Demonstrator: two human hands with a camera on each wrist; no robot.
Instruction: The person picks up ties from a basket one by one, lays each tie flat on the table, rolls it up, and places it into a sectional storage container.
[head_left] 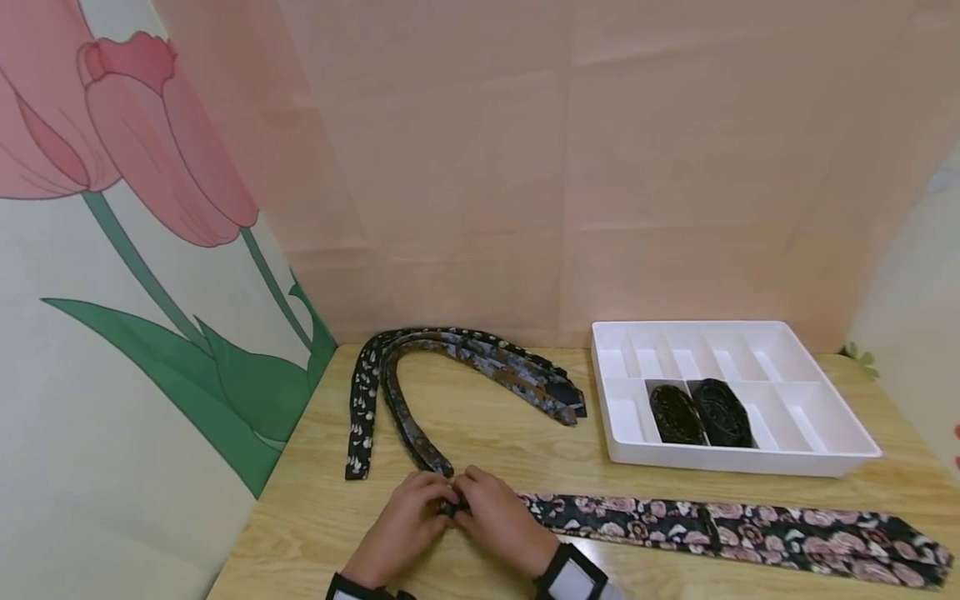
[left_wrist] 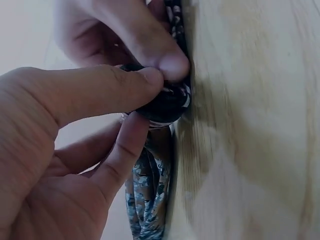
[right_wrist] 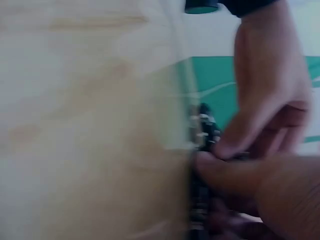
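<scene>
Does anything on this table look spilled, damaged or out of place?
Nothing stands out: two dark fabric rolls sit inside compartments of the white plastic tray, and the long black-and-pink floral tie shows no visible damage.

A rose-print necktie (head_left: 780, 533) of smooth cloth, a wood-grain tabletop (head_left: 292, 508) (softly sheened), a smooth plastic tray (head_left: 735, 461), a matt, creased backdrop (head_left: 600, 167).
</scene>
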